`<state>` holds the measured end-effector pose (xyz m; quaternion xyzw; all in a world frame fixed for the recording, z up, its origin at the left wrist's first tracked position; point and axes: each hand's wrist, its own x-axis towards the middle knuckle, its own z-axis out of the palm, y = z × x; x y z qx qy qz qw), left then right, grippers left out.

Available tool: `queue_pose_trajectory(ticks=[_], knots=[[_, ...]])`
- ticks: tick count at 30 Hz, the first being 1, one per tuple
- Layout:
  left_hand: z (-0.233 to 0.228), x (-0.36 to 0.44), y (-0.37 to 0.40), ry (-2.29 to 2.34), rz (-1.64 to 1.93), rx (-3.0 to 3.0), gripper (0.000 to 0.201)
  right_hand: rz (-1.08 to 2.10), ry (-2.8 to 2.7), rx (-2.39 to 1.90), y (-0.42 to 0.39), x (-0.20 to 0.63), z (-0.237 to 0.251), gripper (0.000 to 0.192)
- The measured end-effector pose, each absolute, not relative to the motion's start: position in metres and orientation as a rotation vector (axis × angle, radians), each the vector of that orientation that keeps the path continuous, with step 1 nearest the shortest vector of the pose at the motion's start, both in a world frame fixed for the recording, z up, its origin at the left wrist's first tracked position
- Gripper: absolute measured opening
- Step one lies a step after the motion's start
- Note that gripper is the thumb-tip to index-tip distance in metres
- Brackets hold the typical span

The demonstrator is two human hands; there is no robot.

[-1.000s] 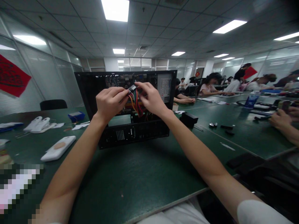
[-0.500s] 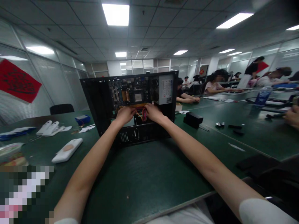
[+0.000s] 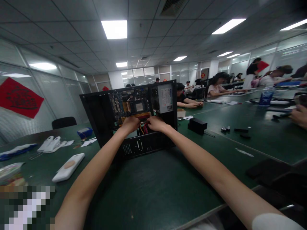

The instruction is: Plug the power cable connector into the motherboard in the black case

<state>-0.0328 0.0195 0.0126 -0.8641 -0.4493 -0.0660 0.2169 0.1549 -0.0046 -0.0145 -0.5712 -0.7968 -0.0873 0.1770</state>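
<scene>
An open computer case stands on its side on the table, its inside facing me. The motherboard fills its back wall, with a silver power supply at upper right. My left hand is at the left end of the orange and red memory slots, fingers curled together. At their right end my right hand has its fingers bent and closed. Coloured cables hang between the hands, close against the right fingertips. What either hand's fingertips grip is hidden.
Left on the green table lie a white phone-like case, white slippers-shaped items and a blue box. At right are a black box, small black parts and a water bottle. Other people sit beyond.
The view has tilted up, so the case sits lower in the picture. Both hands stay at the memory slots; the cables between them show less than before.
</scene>
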Motion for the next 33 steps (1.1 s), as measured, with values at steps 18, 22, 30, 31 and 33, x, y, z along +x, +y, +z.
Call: queue_pose_trajectory(ticks=[18, 22, 30, 31, 33], knots=[[0.006, -0.039, 0.022, -1.257, -0.149, -2.326, 0.038, -0.227, -2.26, -1.614, -0.005, 0.155, -0.016, 0.031], [0.006, -0.034, 0.022, -1.271, -0.127, -2.302, 0.038, -0.244, -2.278, -1.596, -0.003, 0.155, -0.017, 0.031], [0.008, -0.027, 0.02, -1.3, -0.119, -2.277, 0.039, -0.273, -2.305, -1.57, 0.005, 0.154, -0.02, 0.031], [0.008, -0.026, 0.02, -1.308, -0.121, -2.275, 0.039, -0.276, -2.31, -1.56, 0.006, 0.154, -0.02, 0.031], [0.009, -0.025, 0.019, -1.333, -0.128, -2.266, 0.039, -0.288, -2.317, -1.532, 0.006, 0.155, -0.021, 0.029]])
